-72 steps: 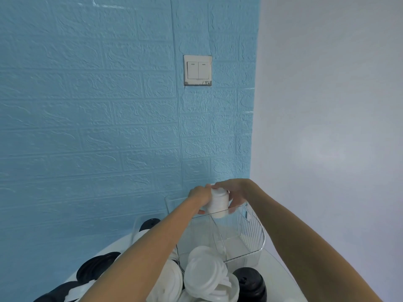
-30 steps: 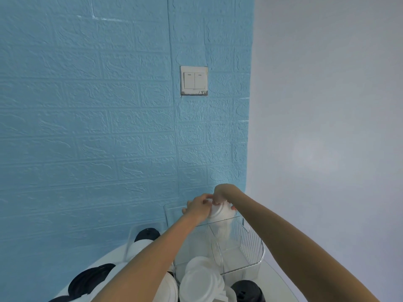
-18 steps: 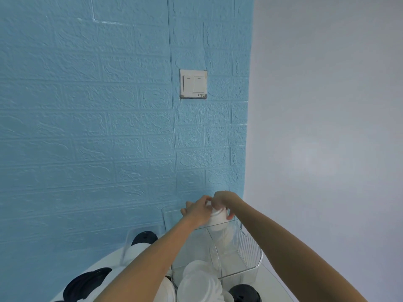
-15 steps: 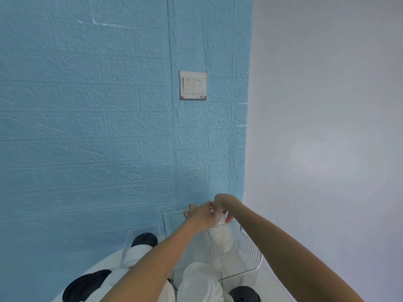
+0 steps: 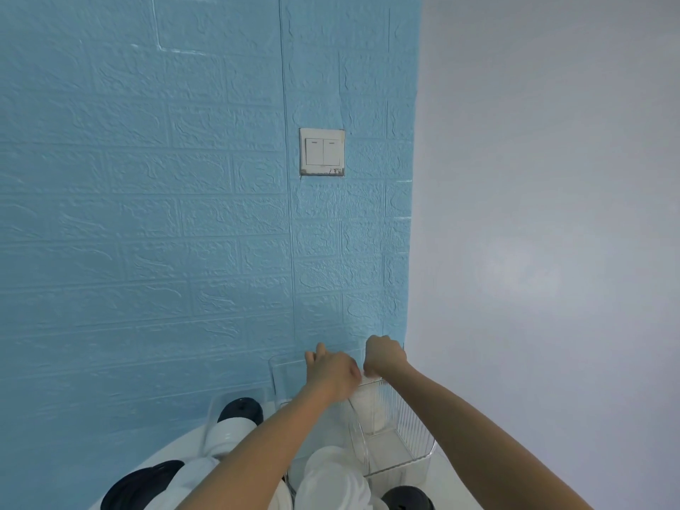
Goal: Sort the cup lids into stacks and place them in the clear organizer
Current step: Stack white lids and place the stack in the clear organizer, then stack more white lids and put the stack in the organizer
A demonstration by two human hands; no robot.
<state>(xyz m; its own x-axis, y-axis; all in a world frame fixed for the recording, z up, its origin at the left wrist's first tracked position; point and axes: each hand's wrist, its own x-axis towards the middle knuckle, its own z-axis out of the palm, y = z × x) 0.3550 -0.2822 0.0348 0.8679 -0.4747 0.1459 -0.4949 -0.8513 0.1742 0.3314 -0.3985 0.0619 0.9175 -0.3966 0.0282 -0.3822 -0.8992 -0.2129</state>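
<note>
White lid stack (image 5: 369, 410) stands inside the clear organizer (image 5: 412, 432), far right compartment. Your left hand (image 5: 333, 373) and right hand (image 5: 384, 357) hover over its rim, fingers curled; whether either touches the stack, cannot tell. Loose white lids (image 5: 331, 480) lie nearer you.

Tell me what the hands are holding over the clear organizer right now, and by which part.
It cannot be told: both the left hand and the right hand hover over the white lid stack, fingers hidden.
</note>
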